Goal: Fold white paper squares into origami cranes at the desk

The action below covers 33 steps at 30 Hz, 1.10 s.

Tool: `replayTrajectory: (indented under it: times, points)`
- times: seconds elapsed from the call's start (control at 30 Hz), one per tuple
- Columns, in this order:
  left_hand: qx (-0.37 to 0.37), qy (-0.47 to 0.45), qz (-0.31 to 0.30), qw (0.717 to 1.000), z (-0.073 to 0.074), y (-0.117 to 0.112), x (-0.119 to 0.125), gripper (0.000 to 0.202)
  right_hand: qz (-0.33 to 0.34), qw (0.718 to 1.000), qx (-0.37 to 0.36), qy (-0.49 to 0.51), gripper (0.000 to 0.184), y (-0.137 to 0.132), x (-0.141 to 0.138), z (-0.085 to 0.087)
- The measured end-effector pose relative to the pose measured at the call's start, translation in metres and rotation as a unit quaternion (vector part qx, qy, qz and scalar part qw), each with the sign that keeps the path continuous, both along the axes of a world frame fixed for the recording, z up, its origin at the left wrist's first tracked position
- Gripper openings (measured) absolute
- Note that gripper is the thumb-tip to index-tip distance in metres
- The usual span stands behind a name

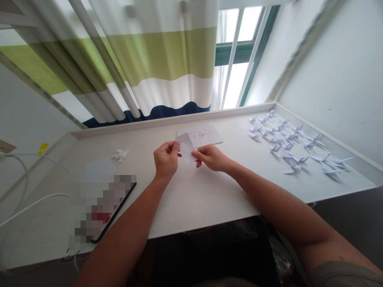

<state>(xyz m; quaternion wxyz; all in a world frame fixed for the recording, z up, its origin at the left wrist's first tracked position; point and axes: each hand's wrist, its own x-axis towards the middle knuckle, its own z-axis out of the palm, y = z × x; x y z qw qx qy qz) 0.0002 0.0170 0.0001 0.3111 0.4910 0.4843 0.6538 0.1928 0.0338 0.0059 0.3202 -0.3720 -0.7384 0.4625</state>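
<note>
Between both hands, above the white desk, I hold a small sheet of white paper (pixel 186 148). My left hand (pixel 166 158) pinches its left edge between thumb and fingers. Lower on the right side, my right hand (pixel 213 157) grips the paper, thumb on top. Behind the paper lies a printed sheet or booklet (pixel 206 135), partly covered by it. Many folded white paper cranes (pixel 295 161) stand in loose rows at the right of the desk.
A tablet-like device (pixel 112 211) with a blurred screen lies front left on the desk (pixel 203 203). Near it are a flat white sheet (pixel 100 169) and a crumpled white tissue (pixel 120 155). White cables (pixel 36 155) run along the left. A raised rim borders the back, below the curtain (pixel 173 59).
</note>
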Motion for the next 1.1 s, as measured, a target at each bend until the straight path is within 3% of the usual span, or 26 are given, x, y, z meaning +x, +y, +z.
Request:
replayTrajectory:
  times: [0.2, 0.33, 0.53, 0.7, 0.97, 1.1]
  points:
    - [-0.027, 0.004, -0.059, 0.998, -0.001, 0.001, -0.001, 0.034, 0.015, 1.0, -0.006, 0.011, 0.064, 0.0, 0.0, -0.001]
    - [-0.048, 0.049, -0.133, 0.989, -0.002, -0.003, 0.003, 0.032, -0.046, 0.995, 0.017, 0.09, 0.068, 0.006, 0.002, -0.003]
    - [-0.052, 0.033, -0.144, 0.988, -0.002, -0.009, 0.009, 0.032, -0.056, 0.992, 0.072, 0.082, 0.07, 0.008, 0.006, 0.002]
    - [-0.071, 0.043, -0.195, 0.977, -0.004, -0.012, 0.011, 0.034, -0.094, 0.987, 0.069, 0.114, 0.07, 0.01, 0.005, 0.0]
    - [-0.072, 0.007, -0.127, 0.989, -0.008, -0.005, 0.006, 0.038, -0.029, 0.998, 0.05, 0.019, 0.068, 0.008, 0.004, -0.006]
    - [-0.093, -0.01, -0.137, 0.986, -0.004, -0.005, 0.006, 0.039, -0.05, 0.996, 0.073, -0.015, 0.061, 0.005, 0.002, -0.001]
